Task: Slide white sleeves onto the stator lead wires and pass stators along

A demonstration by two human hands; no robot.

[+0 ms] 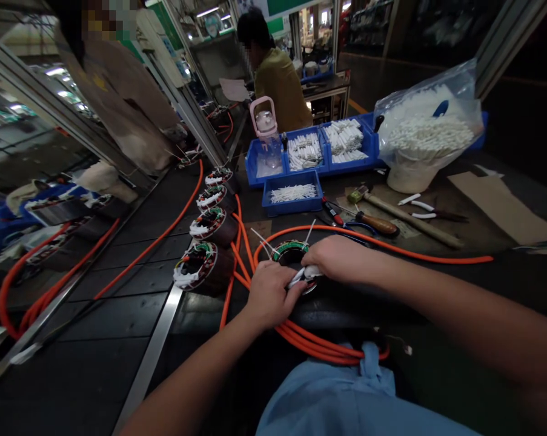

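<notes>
Dark round wound cores (222, 275), centre row: qty 4; plus 1 to R. Clear plastic bottle (270, 152) w/ pink handle: 1 pc. Wood-handled hammer (414, 224): 1 pc. Wood-handled screwdriver (378, 224): 1 pc. Clear plastic bag (459, 91): 1 pc.

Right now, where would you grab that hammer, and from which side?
I'd grip the hammer by the near half of its wooden handle, coming from above. It lies flat, head at the far left, its long slim handle slanting nearer toward the right.
</notes>
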